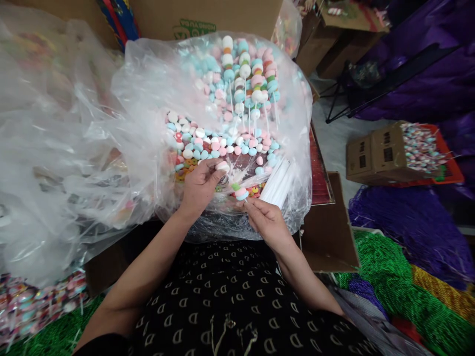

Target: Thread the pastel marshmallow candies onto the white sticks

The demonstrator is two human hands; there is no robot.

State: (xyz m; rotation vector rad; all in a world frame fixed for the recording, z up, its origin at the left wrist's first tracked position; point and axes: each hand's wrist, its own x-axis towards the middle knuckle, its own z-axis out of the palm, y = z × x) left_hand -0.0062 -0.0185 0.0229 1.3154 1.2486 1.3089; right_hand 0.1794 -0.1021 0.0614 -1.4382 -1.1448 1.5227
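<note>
Between the thumb and fingers of my left hand (201, 186) is a white marshmallow (222, 167). My right hand (265, 216) pinches a thin stick just below a short stack of candy (240, 192), with blue and pink marshmallow and a green piece on top. Loose pink, white and blue marshmallows (215, 145) lie in the clear plastic behind my hands. Several finished-looking skewers (245, 71) rest on the pile at the back. A bundle of white sticks (276, 183) lies right of my hands, and colourful ring candies (181, 170) sit behind my left hand.
Large plastic bags (74, 128) cover the left side. A cardboard box (328, 225) stands open at the right edge of the work area. Farther right are a candy-filled box (393, 151) in a red crate, purple strands (411, 232) and green strands (393, 277).
</note>
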